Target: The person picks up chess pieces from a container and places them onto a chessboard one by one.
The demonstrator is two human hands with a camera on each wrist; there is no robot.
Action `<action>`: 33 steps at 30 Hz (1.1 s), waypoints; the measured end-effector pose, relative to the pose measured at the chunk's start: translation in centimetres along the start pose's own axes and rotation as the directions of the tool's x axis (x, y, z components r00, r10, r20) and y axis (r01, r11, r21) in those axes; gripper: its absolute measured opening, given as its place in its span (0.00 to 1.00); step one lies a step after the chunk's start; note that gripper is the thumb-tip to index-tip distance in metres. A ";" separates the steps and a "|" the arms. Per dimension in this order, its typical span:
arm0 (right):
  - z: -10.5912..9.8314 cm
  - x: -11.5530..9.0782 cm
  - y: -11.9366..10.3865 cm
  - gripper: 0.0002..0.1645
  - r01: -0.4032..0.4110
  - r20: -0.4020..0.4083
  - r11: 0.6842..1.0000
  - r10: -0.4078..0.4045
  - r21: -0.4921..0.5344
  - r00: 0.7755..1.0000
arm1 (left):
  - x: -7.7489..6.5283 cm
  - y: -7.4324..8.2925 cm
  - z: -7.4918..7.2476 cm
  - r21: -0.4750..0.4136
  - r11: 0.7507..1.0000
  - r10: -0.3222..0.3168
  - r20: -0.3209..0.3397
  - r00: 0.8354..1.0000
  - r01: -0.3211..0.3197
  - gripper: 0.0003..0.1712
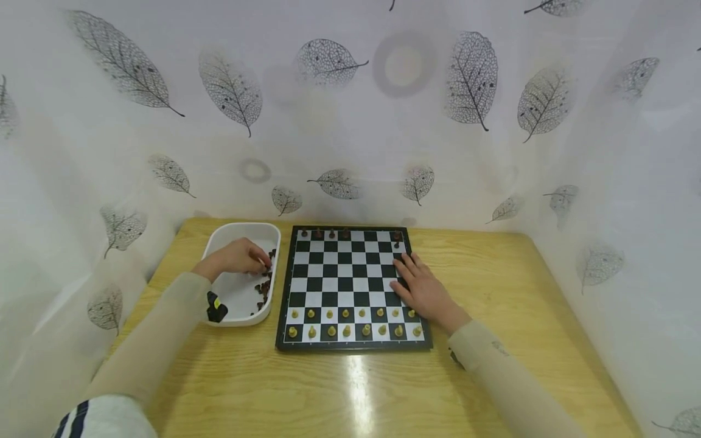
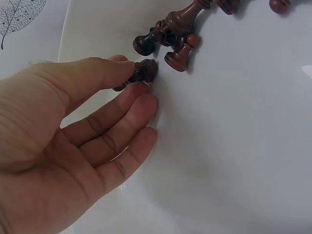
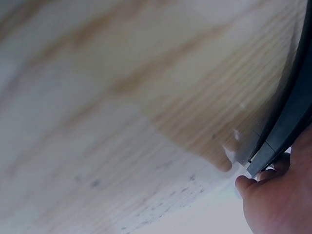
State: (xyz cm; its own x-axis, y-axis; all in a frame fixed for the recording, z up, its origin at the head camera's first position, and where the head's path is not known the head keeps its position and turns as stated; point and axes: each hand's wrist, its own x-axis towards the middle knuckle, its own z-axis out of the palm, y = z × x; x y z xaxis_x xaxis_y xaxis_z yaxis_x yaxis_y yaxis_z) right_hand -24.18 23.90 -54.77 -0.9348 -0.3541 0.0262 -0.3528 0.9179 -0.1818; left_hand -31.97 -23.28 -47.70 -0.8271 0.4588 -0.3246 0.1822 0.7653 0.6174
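Note:
In the head view my left hand (image 1: 241, 257) reaches into a white tray (image 1: 232, 304) left of the chessboard. Close up in the left wrist view, its thumb and index finger pinch a dark brown chess piece (image 2: 146, 70), partly hidden by the thumb. More brown pieces (image 2: 180, 53) lie in a heap just beyond the fingertips. My right hand (image 1: 424, 295) rests with fingers extended on the right edge of the chessboard (image 1: 330, 284). A dark board edge (image 3: 287, 112) runs beside that hand in the right wrist view.
Two rows of yellow chess pieces (image 1: 346, 331) stand along the board's near side. Several brown pieces (image 1: 331, 234) stand on its far row, with a small brown piece (image 1: 397, 244) at the far right. A leaf-patterned curtain (image 1: 339, 121) surrounds the wooden table (image 1: 306, 389).

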 end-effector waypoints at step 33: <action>-0.5 -0.1 -0.1 0.44 0.005 0.000 1.000 -0.005 0.017 1.000 | 0.3 0.0 -0.4 0.128 0.990 -0.060 -0.059 0.996 0.067 0.11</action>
State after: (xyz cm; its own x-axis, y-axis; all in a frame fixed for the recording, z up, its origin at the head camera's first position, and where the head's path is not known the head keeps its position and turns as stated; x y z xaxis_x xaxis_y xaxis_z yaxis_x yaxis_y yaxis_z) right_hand -24.10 23.89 -54.25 -0.9330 -0.3589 0.0276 -0.3571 0.9129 -0.1979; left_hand -32.37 -23.32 -47.52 -0.8667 0.3845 -0.3178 0.1928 0.8458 0.4974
